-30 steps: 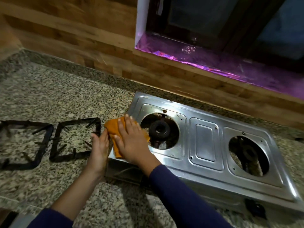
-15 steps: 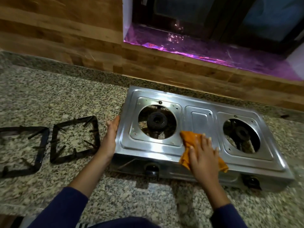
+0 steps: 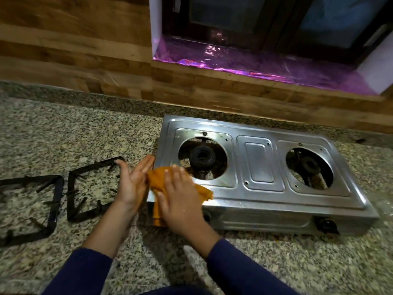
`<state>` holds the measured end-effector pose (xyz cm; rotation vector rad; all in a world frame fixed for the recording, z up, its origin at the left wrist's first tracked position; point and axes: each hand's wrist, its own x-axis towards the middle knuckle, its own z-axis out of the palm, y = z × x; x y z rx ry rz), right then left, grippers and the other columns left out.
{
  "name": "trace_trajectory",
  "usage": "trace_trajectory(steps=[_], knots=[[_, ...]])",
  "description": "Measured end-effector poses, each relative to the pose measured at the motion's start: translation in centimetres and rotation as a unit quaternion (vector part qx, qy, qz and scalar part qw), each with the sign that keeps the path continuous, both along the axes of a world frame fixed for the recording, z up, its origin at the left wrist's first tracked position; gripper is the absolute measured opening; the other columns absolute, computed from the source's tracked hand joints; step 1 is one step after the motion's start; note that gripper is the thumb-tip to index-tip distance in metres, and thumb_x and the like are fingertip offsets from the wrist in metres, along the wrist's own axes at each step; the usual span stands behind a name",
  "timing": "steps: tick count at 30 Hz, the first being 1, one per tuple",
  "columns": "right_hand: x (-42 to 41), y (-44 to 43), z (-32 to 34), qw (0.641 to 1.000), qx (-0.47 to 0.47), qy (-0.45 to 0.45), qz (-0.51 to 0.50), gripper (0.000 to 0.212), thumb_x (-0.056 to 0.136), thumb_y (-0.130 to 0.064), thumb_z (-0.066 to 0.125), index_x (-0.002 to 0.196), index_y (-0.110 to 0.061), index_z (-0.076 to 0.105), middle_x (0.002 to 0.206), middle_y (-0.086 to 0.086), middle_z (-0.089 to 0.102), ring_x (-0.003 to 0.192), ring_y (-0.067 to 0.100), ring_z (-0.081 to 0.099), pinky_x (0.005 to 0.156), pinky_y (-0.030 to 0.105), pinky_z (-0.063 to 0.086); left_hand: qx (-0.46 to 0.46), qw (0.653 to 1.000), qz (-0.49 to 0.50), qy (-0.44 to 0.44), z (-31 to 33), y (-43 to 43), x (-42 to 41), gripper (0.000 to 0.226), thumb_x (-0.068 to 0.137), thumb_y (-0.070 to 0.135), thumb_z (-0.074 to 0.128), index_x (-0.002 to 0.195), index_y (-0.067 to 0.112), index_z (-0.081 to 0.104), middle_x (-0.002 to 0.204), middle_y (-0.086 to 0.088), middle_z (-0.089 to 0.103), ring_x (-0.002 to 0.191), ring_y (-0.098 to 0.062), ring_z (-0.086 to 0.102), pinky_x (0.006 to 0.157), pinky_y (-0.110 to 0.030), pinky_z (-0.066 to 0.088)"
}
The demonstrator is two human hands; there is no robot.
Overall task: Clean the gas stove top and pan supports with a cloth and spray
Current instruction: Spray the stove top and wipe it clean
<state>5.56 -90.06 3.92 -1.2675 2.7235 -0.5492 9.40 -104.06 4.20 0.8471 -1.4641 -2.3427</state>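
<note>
A steel two-burner gas stove (image 3: 260, 162) stands on the granite counter (image 3: 63, 135), its burners bare. My right hand (image 3: 180, 201) lies flat, fingers straight, pressing an orange cloth (image 3: 161, 179) onto the stove's front left corner. Part of the cloth hangs over the front edge. My left hand (image 3: 131, 182) is held upright with straight fingers against the stove's left side. Two black square pan supports (image 3: 89, 188) (image 3: 27, 209) lie on the counter left of the stove. No spray bottle is in view.
A wood-panelled wall (image 3: 74, 50) runs behind the counter, with a window sill covered in purple foil (image 3: 255, 60) above the stove. Two black knobs (image 3: 325, 225) sit on the stove's front face.
My right hand has swept the cloth from the stove's front middle back to its front left corner. My left hand stays at the stove's left side.
</note>
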Motion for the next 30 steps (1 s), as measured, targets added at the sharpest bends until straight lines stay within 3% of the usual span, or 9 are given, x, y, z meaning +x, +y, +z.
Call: trace_trajectory(steps=[4,9,13,15,19,23,30], knots=[[0.6,-5.8,0.1,0.998,0.02,0.009,0.062,0.061,0.099,-0.035,0.041,0.149,-0.002,0.032,0.16,0.018,0.023,0.149,0.033,0.011,0.121,0.043,0.0,0.002,0.997,0.066,-0.028,0.1,-2.4,0.8,0.086,0.093,0.068,-0.002,0.147,0.015,0.039,0.148,-0.008,0.047,0.132,-0.024,0.047,0.099,-0.034,0.037],[-0.1,-3.3,-0.3,0.994,-0.043,-0.018,0.095,0.051,0.101,-0.032,0.042,0.145,-0.006,0.042,0.157,0.013,0.032,0.147,0.03,0.022,0.12,0.044,0.014,-0.047,0.996,0.057,-0.041,0.5,-2.2,1.2,0.08,0.096,0.06,-0.003,0.148,0.013,0.036,0.151,-0.006,0.04,0.138,-0.02,0.037,0.11,-0.035,0.029],[-1.5,4.2,0.1,0.998,-0.051,-0.031,-0.013,0.052,0.102,-0.038,0.037,0.148,-0.015,0.04,0.157,0.007,0.035,0.146,0.024,0.027,0.12,0.042,0.023,-0.098,0.993,0.002,-0.06,0.3,0.7,0.1,0.085,0.089,0.07,0.002,0.149,0.019,0.035,0.151,-0.002,0.041,0.136,-0.017,0.04,0.11,-0.031,0.032],[-3.6,9.0,0.2,0.993,-0.04,-0.043,-0.101,0.054,0.101,-0.042,0.034,0.149,-0.02,0.038,0.158,0.003,0.032,0.147,0.021,0.025,0.121,0.038,0.019,-0.138,0.984,-0.034,-0.103,-0.3,2.0,-0.2,0.092,0.076,0.087,0.009,0.148,0.035,0.034,0.151,0.002,0.042,0.136,-0.022,0.041,0.111,-0.042,0.034],[-10.0,15.5,-0.1,0.977,0.038,-0.022,-0.209,0.072,0.094,-0.052,0.018,0.149,-0.009,0.037,0.159,0.014,0.028,0.147,0.033,0.024,0.119,0.044,0.019,-0.215,0.967,-0.004,-0.135,-0.8,3.4,-0.4,0.077,0.083,0.073,0.009,0.15,0.04,0.027,0.157,0.003,0.032,0.144,-0.025,0.03,0.114,-0.045,0.025],[-15.4,12.8,-0.5,0.973,0.079,-0.014,-0.217,0.067,0.099,-0.046,0.022,0.153,-0.007,0.025,0.162,0.017,0.016,0.149,0.036,0.013,0.119,0.049,0.012,-0.223,0.965,0.004,-0.138,-0.7,3.8,-0.5,0.077,0.082,0.071,0.009,0.15,0.041,0.028,0.156,0.001,0.034,0.142,-0.027,0.033,0.11,-0.043,0.029],[-21.8,6.8,-0.2,0.973,0.078,-0.009,-0.216,0.074,0.1,-0.057,0.027,0.156,-0.012,0.013,0.164,0.014,0.007,0.151,0.031,0.003,0.121,0.045,0.003,-0.232,0.968,-0.006,-0.094,-1.4,3.3,0.2,0.074,0.086,0.068,0.01,0.152,0.038,0.025,0.158,0.005,0.03,0.145,-0.02,0.029,0.118,-0.042,0.026]])
